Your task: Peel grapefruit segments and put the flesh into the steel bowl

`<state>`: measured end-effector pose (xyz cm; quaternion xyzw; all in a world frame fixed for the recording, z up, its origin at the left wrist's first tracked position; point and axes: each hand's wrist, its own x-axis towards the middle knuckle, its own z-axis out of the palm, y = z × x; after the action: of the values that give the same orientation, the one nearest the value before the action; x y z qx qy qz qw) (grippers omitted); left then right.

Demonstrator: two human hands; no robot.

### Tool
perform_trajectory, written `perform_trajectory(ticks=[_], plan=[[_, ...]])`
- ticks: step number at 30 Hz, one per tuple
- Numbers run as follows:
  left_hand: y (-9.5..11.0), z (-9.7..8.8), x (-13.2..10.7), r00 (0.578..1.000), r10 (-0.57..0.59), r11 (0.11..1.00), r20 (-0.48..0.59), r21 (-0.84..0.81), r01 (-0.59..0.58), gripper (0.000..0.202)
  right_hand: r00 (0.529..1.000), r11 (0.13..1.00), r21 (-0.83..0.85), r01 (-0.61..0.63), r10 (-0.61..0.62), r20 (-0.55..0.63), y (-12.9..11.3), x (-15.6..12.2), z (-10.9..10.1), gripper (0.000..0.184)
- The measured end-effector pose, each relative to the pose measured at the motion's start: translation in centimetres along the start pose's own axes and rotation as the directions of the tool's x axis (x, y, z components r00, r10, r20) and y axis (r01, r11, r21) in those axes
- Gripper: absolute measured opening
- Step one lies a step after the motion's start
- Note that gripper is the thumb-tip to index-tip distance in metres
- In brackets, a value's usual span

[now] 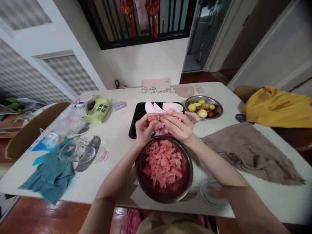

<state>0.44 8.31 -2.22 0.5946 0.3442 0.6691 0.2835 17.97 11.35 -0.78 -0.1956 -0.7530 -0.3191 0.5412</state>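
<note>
Over the black tray (pixel 133 125), my left hand (pixel 143 128) pinches a pink pomelo segment (pixel 154 118) between thumb and fingers. Against the same segment, the bent fingers of my right hand (pixel 180 127) close from the other side and hide part of it. Below both hands lie more pomelo pieces and pale membrane (pixel 162 130). White-pink pomelo peel (pixel 172 106) rests at the tray's far side. Nearest me stands a steel bowl (pixel 188 175), with peeled pomelo flesh (pixel 163 162) heaped in it.
Behind my right hand is a steel bowl of small fruit (pixel 220 112). A brown cloth (pixel 253 156) spreads to the right. On the left are a glass pitcher (pixel 75 151) lying on a teal cloth (pixel 52 175), a green bag (pixel 98 109) and clear plastic (pixel 69 122).
</note>
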Motion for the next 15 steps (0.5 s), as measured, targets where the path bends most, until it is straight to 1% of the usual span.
perform_trajectory(ticks=[3, 5, 8, 11, 13, 15], plan=[[0.1, 0.3, 0.1, 0.999, -0.037, 0.999, -0.011, -0.035, 0.037, 0.024, 0.996, 0.996, -0.031, 0.084, -0.085, -0.005, 0.6, -0.3, -0.1, 0.023], [0.1, 0.3, 0.2, 0.999, -0.04, 0.998, -0.015, -0.04, 0.039, 0.025, 0.995, 0.995, -0.014, 0.097, -0.097, 0.0, 1.1, -0.7, 0.0, 0.022], [0.2, -0.1, 0.5, 0.998, -0.044, 0.999, -0.046, -0.02, 0.043, 0.026, 0.997, 0.996, 0.04, 0.075, -0.076, 0.032, 1.7, -1.4, 0.5, 0.023], [0.5, -0.7, 0.9, 0.997, -0.033, 0.999, -0.077, -0.01, 0.032, 0.027, 0.997, 0.999, -0.01, 0.042, -0.042, 0.071, 2.4, -1.9, 1.2, 0.026], [0.5, -1.0, 1.1, 0.997, -0.015, 1.0, -0.071, -0.014, 0.014, 0.028, 0.996, 0.999, -0.035, 0.016, -0.013, 0.087, 2.7, -2.1, 1.7, 0.026], [0.5, -1.1, 1.2, 0.998, -0.016, 1.0, -0.056, -0.027, 0.015, 0.028, 0.996, 1.0, -0.004, -0.024, 0.025, 0.08, 2.7, -2.2, 2.0, 0.024]])
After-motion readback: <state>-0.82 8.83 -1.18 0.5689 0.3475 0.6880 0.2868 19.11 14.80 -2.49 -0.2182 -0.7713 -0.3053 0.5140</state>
